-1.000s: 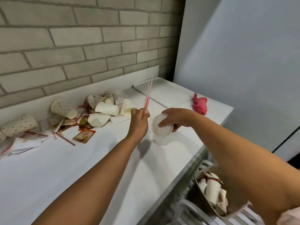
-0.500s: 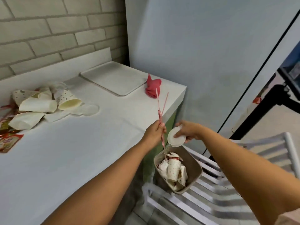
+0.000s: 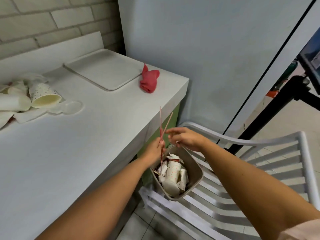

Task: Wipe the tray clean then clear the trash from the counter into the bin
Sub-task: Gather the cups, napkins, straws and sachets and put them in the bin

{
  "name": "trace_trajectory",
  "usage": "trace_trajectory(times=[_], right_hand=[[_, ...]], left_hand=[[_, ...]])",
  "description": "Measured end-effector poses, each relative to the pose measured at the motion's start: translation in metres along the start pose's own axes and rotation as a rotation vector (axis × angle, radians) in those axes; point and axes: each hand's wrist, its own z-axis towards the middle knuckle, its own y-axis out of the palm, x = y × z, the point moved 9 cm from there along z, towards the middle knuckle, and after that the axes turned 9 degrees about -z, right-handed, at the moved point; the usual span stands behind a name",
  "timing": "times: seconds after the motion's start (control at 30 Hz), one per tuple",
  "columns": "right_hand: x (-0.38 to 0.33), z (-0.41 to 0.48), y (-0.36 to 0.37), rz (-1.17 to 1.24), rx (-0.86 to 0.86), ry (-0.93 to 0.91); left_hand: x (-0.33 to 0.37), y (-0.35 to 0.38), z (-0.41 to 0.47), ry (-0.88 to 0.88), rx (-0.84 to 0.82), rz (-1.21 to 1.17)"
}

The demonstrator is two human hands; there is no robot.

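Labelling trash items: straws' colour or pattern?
Red-and-white striped straws, best seen in the head view.

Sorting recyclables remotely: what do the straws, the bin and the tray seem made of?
Straws: thin red-striped tubes, paper or plastic, unclear. Bin: smooth matte beige, likely moulded plastic. Tray: pale matte slab with rounded raised rim, probably plastic.

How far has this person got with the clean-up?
The white rectangular tray looks clean, with the red cloth set beside it. The left hand holds thin red straws over the partly filled beige bin. Spotted paper cups remain on the white counter.
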Motion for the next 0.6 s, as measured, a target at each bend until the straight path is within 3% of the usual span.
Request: trace_trajectory(times=[0.3,0.47,0.6], right_hand=[[-0.016,0.005,-0.002,-0.222,0.049,-0.108],[0.02,0.001,-0.016,-0.515,0.115,-0.013],[0.059,-0.008,-0.018,-0.692,0.13,0.079]], left_hand=[[-0.002,0.028,0.003,0.003,-0.095,0.114],[-0.008,0.035,0.006,0.013,-0.107,0.325],[-0.007,0.026,0.009,-0.006,-0.069,0.294]])
